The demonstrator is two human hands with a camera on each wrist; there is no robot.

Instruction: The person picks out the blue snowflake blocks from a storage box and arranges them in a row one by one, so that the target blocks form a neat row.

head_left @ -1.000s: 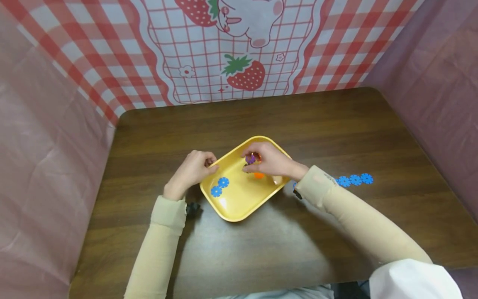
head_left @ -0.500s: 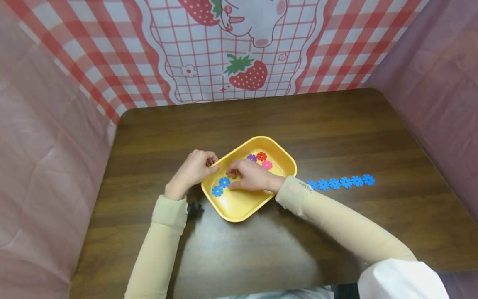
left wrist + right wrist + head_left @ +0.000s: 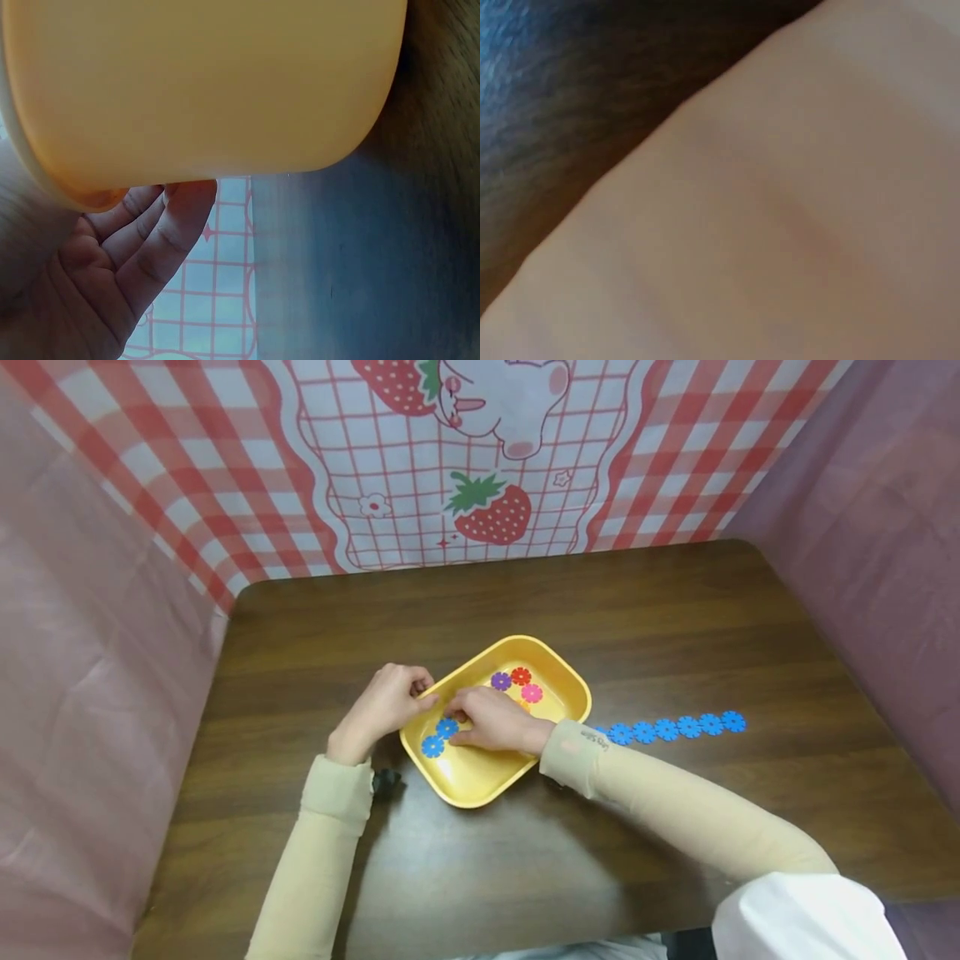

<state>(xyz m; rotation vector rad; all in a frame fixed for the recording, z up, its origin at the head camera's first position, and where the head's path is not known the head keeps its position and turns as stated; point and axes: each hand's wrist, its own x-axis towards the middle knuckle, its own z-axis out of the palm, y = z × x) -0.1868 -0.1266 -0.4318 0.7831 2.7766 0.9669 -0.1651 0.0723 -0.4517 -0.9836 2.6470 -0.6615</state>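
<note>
My left hand point(image 3: 384, 706) grips the rim of a yellow plastic tray point(image 3: 561, 664) at its left corner. In the left wrist view, the left fingers point(image 3: 169, 236) lie against the tray's outer wall. Inside the tray, my right hand point(image 3: 495, 718) reaches over two joined blue flower-shaped discs point(image 3: 432, 746), with thumb and fingers spread around the upper one. Purple point(image 3: 501, 681), red point(image 3: 521, 676) and pink point(image 3: 532, 693) flower discs lie deeper in the tray, and an orange one is partly hidden by the right hand. The right wrist view shows only blurred skin and tabletop.
A row of several linked blue flower discs point(image 3: 666, 730) lies on the wooden table point(image 3: 480, 602), right of the tray; its left end is hidden by the right sleeve point(image 3: 675, 793). Behind the table hangs a red-checked strawberry cloth point(image 3: 405, 485).
My right hand has moved left within the tray, from the coloured discs to the two blue ones, uncovering the purple, red and pink discs. The left hand stays on the rim.
</note>
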